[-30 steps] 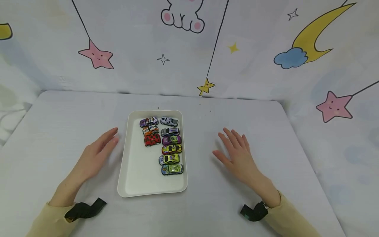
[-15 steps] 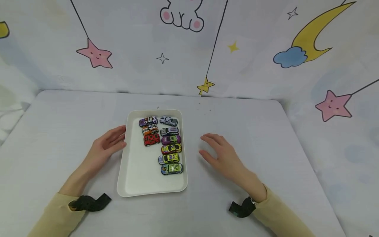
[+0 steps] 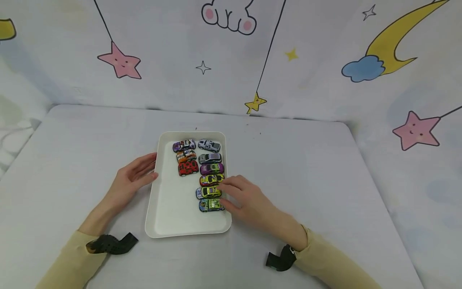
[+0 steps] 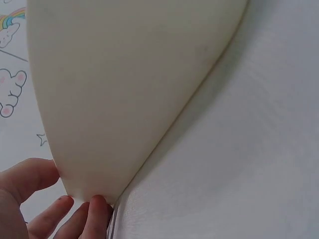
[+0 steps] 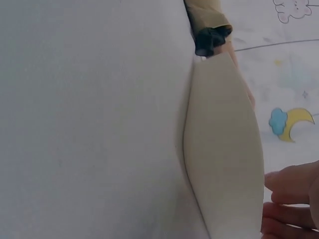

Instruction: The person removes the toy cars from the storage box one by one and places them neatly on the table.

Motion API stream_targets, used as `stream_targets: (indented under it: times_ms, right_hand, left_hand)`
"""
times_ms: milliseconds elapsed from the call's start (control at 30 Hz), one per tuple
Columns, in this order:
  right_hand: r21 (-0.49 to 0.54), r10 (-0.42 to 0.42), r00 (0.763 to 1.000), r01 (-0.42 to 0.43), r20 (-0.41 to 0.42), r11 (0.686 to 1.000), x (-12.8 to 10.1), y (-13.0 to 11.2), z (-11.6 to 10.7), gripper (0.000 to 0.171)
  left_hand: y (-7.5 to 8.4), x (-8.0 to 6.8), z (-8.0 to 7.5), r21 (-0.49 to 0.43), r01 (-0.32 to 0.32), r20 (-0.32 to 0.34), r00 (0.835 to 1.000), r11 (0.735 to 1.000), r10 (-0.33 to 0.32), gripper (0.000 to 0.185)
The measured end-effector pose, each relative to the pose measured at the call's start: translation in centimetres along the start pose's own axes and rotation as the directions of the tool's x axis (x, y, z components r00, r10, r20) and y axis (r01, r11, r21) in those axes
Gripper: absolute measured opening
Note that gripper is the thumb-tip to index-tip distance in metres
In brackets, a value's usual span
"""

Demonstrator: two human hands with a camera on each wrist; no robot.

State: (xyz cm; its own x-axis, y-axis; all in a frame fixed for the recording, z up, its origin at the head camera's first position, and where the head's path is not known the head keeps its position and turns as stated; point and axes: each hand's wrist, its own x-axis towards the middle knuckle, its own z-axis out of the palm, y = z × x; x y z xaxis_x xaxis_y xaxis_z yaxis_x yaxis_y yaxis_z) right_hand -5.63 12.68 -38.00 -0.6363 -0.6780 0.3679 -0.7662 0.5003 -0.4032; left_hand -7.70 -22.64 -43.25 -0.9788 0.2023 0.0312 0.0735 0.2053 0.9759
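Note:
In the head view, a white tray [image 3: 169, 216] holds several small toy cars in two columns. My left hand [image 3: 130, 178] is at the tray's left side, its fingertips at the outer wall and thumb at the rim. The left wrist view shows the fingertips [image 4: 97, 201] against that wall. My right hand [image 3: 249, 200] reaches over the right rim, fingers spread from the thumb. Its fingertips are at the right ends of a yellow-and-red toy car [image 3: 210, 180] and a yellow-and-blue toy car [image 3: 207, 193]; the thumb is by a green toy car [image 3: 210, 205]. The rim partly hides these fingers in the right wrist view.
Higher in the right column are a purple toy car [image 3: 211, 168] and grey ones. A red toy car [image 3: 188, 168] sits below an orange one [image 3: 186, 155] in the left column. The tray stands on a white-covered table [image 3: 288, 152], before a cartoon-printed backdrop [image 3: 162, 48].
My left hand has moved right to the tray's side. My right hand has come left from the bare table to over the tray's right rim. The cars keep their places.

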Motion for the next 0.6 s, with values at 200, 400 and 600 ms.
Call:
stream_targets:
  times_ms: [200,400,600]
  right_hand:
    - [-0.069,-0.028,0.991,0.037,0.127,0.997,0.36,-0.79,0.61,0.032]
    - [-0.117,-0.02,0.982,0.043,0.189,0.992,0.55,-0.8,0.63,0.035]
    - [-0.145,-0.029,0.974,0.062,0.223,0.988,0.69,-0.74,0.7,0.036]
  left_hand:
    - [0.05,0.09,0.12,-0.001,0.004,0.001,1.0,1.0,-0.004,0.058]
    - [0.13,0.08,0.14,0.015,0.016,0.003,1.0,1.0,-0.016,0.058]
    - [0.04,0.03,-0.06,0.027,0.043,-0.008,0.999,0.999,-0.043,0.058]
